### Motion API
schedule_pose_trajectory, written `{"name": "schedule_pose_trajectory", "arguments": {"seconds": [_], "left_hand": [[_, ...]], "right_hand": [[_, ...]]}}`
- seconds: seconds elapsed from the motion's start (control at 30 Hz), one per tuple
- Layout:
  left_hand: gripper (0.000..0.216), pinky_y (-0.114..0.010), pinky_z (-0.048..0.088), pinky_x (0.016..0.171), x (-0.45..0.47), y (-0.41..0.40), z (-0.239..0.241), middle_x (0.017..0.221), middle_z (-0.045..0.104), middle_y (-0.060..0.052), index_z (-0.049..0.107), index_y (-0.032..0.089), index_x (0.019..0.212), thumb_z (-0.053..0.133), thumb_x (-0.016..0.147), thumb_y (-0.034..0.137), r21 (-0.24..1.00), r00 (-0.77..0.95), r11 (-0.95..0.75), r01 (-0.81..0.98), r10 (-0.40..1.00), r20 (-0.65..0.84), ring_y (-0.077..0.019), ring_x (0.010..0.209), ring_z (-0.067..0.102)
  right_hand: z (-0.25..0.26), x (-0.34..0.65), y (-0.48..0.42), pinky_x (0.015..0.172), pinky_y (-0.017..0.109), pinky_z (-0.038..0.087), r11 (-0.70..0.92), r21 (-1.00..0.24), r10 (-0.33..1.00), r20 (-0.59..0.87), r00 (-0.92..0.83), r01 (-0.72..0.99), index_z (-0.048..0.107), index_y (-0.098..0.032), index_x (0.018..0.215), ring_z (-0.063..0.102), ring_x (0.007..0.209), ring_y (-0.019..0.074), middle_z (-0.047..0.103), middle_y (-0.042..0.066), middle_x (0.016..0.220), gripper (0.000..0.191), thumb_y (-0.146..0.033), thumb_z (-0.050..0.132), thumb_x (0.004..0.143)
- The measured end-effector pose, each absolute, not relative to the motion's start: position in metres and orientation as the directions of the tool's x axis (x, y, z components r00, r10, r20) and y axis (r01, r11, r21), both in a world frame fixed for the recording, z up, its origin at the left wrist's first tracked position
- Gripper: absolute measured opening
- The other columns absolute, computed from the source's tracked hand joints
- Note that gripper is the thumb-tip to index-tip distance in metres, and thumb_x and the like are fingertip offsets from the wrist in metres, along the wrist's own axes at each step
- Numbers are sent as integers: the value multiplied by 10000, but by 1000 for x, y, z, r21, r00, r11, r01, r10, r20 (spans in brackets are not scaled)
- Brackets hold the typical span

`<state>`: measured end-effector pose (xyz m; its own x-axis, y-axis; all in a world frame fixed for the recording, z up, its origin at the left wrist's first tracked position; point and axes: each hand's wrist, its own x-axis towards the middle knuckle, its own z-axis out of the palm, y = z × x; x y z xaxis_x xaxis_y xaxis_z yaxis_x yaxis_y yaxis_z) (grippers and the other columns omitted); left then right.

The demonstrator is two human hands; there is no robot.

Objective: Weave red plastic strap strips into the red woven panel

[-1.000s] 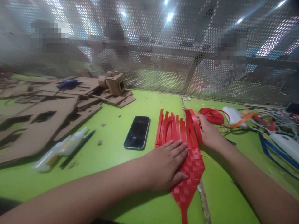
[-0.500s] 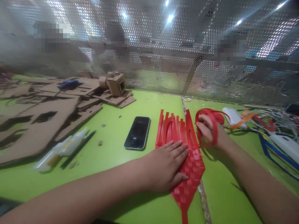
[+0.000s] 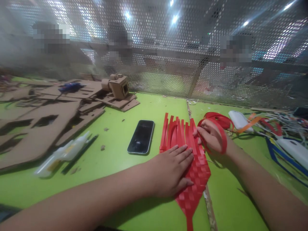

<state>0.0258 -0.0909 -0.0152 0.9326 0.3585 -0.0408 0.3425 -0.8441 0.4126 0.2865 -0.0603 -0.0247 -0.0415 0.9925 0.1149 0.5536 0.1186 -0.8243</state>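
Observation:
A red mat woven from plastic strips (image 3: pixel 197 175) lies on the green table (image 3: pixel 115 166), its loose strip ends (image 3: pixel 174 131) fanning away from me. My left hand (image 3: pixel 172 170) lies flat and open on the woven part, fingers spread. My right hand (image 3: pixel 210 136) is closed on a red strip (image 3: pixel 222 134) that loops over its back, pinching it at the mat's right edge. A coil of red strip (image 3: pixel 220 118) sits just behind that hand.
A black phone (image 3: pixel 141 136) lies left of the mat. Cardboard sheets and a small cardboard box (image 3: pixel 117 86) cover the left side, with a glue bottle (image 3: pixel 64 152) near them. Coloured strips and white objects (image 3: pixel 276 131) lie at right. A perforated metal screen (image 3: pixel 168 64) closes the back.
My right hand has drawn the red strip back from the coil toward the mat, looping it over the hand. The left hand has stayed pressed on the weave.

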Motion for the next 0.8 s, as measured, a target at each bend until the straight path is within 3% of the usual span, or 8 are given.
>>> {"name": "schedule_pose_trajectory", "arguments": {"seconds": [0.1,0.3,0.5,0.7,0.8], "left_hand": [[739,-450,148,1298,26,-91,-14,1703,172,-111,215,106,1632,213,1063,579,402,933,-848,345,356,-48,-282,1581,75],[747,-454,151,1299,26,-92,-14,1703,169,-104,225,110,1630,202,1060,593,411,930,-840,354,364,-56,-280,1581,64],[749,-459,169,1298,26,-91,-16,1701,175,-102,212,112,1632,224,1058,593,386,934,-856,343,355,-42,-283,1581,66],[745,-461,164,1300,26,-90,-16,1701,162,-102,218,112,1630,237,1059,590,377,936,-862,339,351,-39,-285,1580,65],[763,-457,163,1299,26,-90,-16,1700,168,-104,221,112,1630,249,1052,609,385,934,-858,341,355,-36,-284,1580,66]], "right_hand": [[-31,282,-55,547,341,544,56,-840,995,94,44,539,427,-257,919,693,519,191,756,56,920,231,-458,533,962],[-27,282,-56,608,342,578,-54,-819,990,32,139,572,522,-224,989,754,621,224,761,106,1029,252,-442,619,908],[-34,284,-51,506,310,543,-162,-940,985,-134,112,301,506,-259,980,711,603,220,718,33,775,254,-409,665,851],[-18,273,-60,505,291,514,-172,-931,985,-153,84,323,560,-236,982,686,588,207,708,20,708,268,-418,696,839],[-15,273,-64,466,283,499,-103,-889,995,-87,56,446,579,-225,1001,682,557,209,703,19,668,232,-408,648,874]]}}
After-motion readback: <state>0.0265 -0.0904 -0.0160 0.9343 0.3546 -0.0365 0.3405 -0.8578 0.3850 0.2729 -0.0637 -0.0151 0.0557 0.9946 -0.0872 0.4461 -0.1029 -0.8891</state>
